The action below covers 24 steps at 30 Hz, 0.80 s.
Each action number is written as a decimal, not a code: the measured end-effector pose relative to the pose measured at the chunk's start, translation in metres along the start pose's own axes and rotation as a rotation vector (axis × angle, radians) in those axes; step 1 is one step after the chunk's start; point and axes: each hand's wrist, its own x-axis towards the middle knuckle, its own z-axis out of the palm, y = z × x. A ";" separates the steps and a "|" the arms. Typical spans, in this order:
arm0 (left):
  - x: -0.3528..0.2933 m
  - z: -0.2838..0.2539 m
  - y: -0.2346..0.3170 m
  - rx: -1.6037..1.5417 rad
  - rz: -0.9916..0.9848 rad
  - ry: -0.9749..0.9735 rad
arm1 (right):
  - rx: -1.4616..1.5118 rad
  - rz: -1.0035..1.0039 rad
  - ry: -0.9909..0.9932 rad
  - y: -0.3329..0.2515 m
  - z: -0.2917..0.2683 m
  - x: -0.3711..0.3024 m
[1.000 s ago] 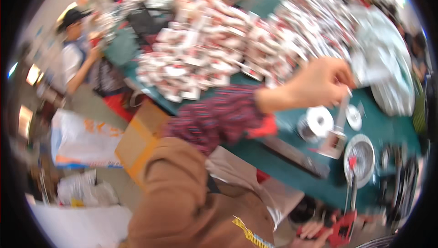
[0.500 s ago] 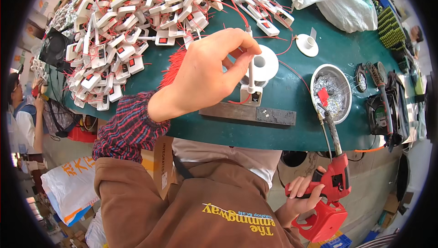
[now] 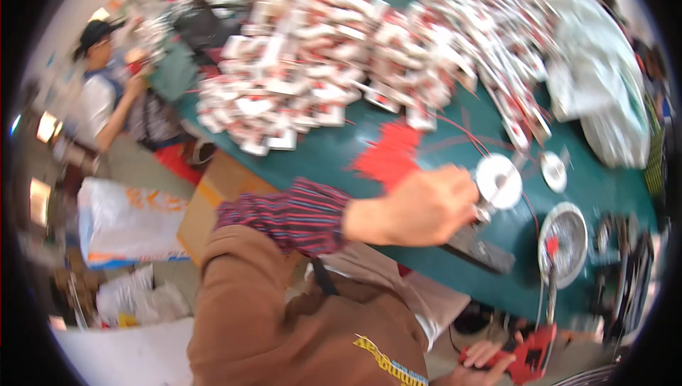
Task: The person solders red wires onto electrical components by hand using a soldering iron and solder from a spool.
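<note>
My left hand (image 3: 419,205), smeared by motion, has its fingers curled in beside a white spool (image 3: 489,173). Whatever lies between the fingertips, if anything, is hidden. A small pale metal-looking part (image 3: 484,214) shows right by them, above a dark bar (image 3: 479,251) near the table's front edge. At the lower right my right hand (image 3: 489,363) is wrapped round the handle of a red soldering gun (image 3: 534,356). Its tip points up to a round metal bowl (image 3: 563,272) with silvery contents, where a small red piece (image 3: 552,246) shows. Red wires (image 3: 389,155) lie heaped just beyond my left hand.
A large pile of white switch housings (image 3: 291,66) with red wires covers the table's far left and middle. White sacking (image 3: 593,73) lies at the far right. A small white disc (image 3: 553,171) sits beyond the bowl. Another person (image 3: 103,94) is at the left.
The view has turned left, so the table, pile and bowl appear further right and the picture is blurred. My left hand is still near the spool; my right hand keeps the soldering gun.
</note>
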 end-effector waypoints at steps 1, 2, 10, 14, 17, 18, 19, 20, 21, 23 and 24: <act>-0.008 0.005 -0.004 0.032 -0.057 -0.110 | 0.038 0.040 -0.061 0.018 0.008 0.017; -0.017 0.010 -0.010 0.052 -0.100 -0.128 | 0.062 0.069 -0.126 0.035 0.017 0.028; -0.018 0.016 -0.006 0.043 -0.184 -0.309 | 0.087 -0.018 -0.369 0.060 0.061 0.066; -0.014 0.017 -0.007 0.055 -0.172 -0.343 | 0.037 -0.076 -0.389 0.062 0.066 0.077; -0.015 0.020 -0.010 0.050 -0.139 -0.334 | -0.002 -0.114 -0.404 0.059 0.070 0.081; -0.014 0.021 -0.012 0.057 -0.114 -0.328 | -0.014 -0.129 -0.411 0.057 0.072 0.084; -0.015 0.022 -0.013 0.060 -0.111 -0.322 | -0.024 -0.143 -0.421 0.055 0.075 0.086; -0.018 0.022 -0.013 0.060 -0.109 -0.311 | -0.034 -0.158 -0.432 0.054 0.077 0.088; -0.019 0.023 -0.014 0.063 -0.104 -0.297 | -0.041 -0.175 -0.446 0.052 0.082 0.091; -0.022 0.030 -0.015 0.056 -0.092 -0.224 | -0.055 -0.209 -0.476 0.050 0.091 0.097; -0.023 0.034 -0.014 0.039 -0.085 -0.166 | -0.063 -0.222 -0.489 0.049 0.095 0.099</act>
